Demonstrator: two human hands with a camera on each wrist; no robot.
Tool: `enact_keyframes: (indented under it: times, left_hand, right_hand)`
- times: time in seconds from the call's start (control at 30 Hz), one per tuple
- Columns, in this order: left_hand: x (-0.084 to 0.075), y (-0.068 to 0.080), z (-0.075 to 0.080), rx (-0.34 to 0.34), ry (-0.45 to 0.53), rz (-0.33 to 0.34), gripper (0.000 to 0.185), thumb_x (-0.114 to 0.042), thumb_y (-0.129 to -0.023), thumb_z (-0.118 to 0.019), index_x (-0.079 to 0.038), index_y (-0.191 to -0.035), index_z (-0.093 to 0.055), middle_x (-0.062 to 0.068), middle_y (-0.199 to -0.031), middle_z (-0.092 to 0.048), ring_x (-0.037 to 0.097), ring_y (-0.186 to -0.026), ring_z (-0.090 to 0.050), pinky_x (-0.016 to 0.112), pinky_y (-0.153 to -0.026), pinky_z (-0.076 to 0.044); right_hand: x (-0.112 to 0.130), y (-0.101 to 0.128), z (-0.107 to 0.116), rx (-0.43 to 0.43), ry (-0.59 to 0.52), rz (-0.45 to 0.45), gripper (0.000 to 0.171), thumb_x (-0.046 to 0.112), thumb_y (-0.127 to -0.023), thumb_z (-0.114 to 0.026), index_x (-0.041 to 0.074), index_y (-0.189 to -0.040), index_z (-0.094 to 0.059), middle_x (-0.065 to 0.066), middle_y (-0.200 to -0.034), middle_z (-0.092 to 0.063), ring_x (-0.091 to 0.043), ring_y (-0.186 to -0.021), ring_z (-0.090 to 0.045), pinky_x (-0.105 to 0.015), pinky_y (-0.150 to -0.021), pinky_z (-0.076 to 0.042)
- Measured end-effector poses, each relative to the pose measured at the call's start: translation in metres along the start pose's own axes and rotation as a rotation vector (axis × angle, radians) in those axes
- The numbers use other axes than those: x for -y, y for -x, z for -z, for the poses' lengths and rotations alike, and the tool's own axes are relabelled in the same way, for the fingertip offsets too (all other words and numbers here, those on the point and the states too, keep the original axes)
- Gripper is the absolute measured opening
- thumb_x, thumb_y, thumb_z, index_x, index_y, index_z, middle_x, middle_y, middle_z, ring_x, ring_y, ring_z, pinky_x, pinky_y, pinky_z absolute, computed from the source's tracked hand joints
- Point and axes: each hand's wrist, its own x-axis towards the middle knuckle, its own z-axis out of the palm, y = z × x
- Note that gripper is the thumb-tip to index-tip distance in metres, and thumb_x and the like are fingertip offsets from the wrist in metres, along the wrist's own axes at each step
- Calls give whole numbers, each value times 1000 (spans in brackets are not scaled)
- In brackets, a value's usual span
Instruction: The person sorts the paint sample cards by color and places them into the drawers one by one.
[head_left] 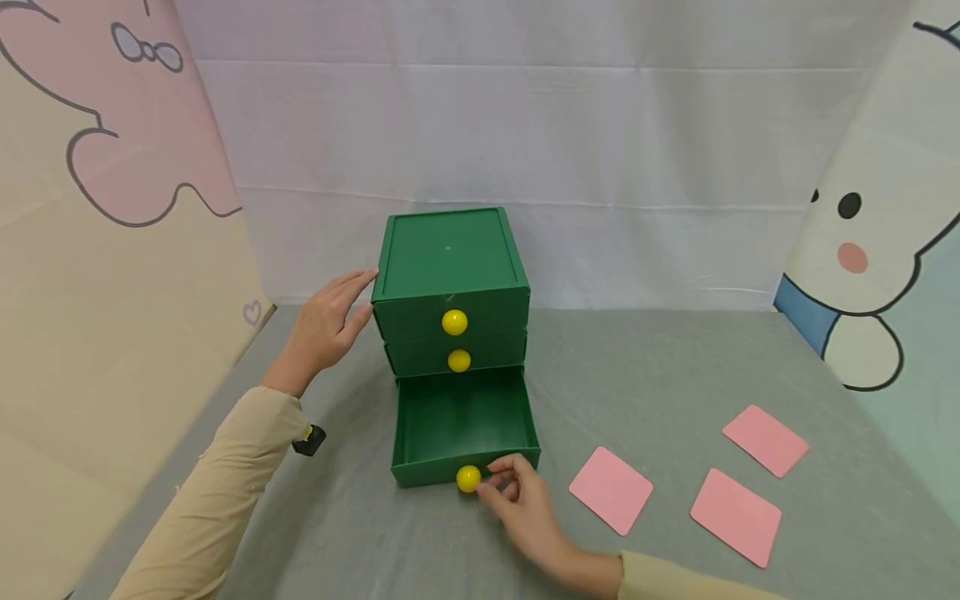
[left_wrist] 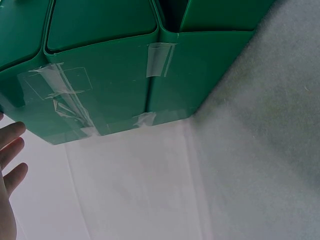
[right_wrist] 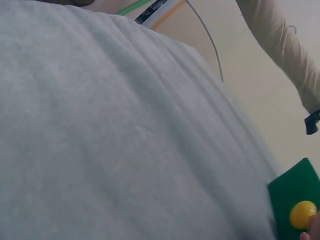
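A green cabinet with three drawers point(head_left: 450, 250) stands on the table, each drawer bearing a round yellow knob. Its bottom drawer point(head_left: 461, 417) is pulled out, and its inside shows bare. My left hand point(head_left: 321, 327) is at the cabinet's upper left side, fingers extended and fingertips right at the edge. Strips of clear tape point(left_wrist: 70, 100) cross that green side in the left wrist view. By the bottom yellow knob point(head_left: 468, 478) is my right hand point(head_left: 525, 508), thumb tip at the knob's right edge and fingers loosely bent near the drawer front.
Three pink cards point(head_left: 611, 490) lie spread on the grey tablecloth point(head_left: 622, 375) to the right of the drawer. Behind the cabinet hangs a white cloth point(head_left: 525, 133). Printed cartoon panels flank the table on both sides.
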Motion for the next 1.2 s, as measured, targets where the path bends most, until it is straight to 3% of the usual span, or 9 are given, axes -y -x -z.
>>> enact_keyframes:
  times: [0.33,0.5,0.73,0.93,1.2]
  left_hand:
    - [0,0,-1,2,0,6,58,-43,-98,-29,0,-133,-44,21,-127,-51,33,-120,-44,51,-97,-35]
    - [1,0,-1,-3,-1,-1,58,-44,-98,-29,0,-133,-45,21,-127,-51,33,-120,-44,51,-97,-36]
    - [0,0,0,6,-12,6,53,-39,-97,-35,1,-132,-46,21,-127,-51,33,-120,-44,51,-96,-36]
    - [0,0,0,-1,-4,-1,54,-39,-98,-34,1,-132,-46,21,-126,-51,34,-119,-44,52,-96,-36]
    - [1,0,-1,-13,1,1,60,-45,-98,-28,1,-132,-46,21,-127,-50,34,-119,-44,52,-96,-36]
  right_hand:
    - [26,0,61,-50,86,10,22,20,-85,-65,5,-99,-58,-2,-82,-56,-11,-64,-49,-19,-56,-41]
    - [10,-7,100,-35,204,67,25,21,-84,-65,5,-102,-56,-5,-84,-54,-10,-67,-49,-21,-59,-43]
    - [-17,-13,144,33,436,1,50,25,-76,-72,-2,-113,-52,-8,-90,-49,-16,-77,-45,-23,-61,-40]
    - [-26,-10,158,61,624,-31,63,33,-66,-78,-3,-112,-53,-6,-89,-49,-17,-78,-44,-24,-61,-38]
    - [-28,-8,155,103,822,-24,74,40,-52,-82,-3,-106,-57,-3,-86,-49,-14,-77,-44,-28,-66,-41]
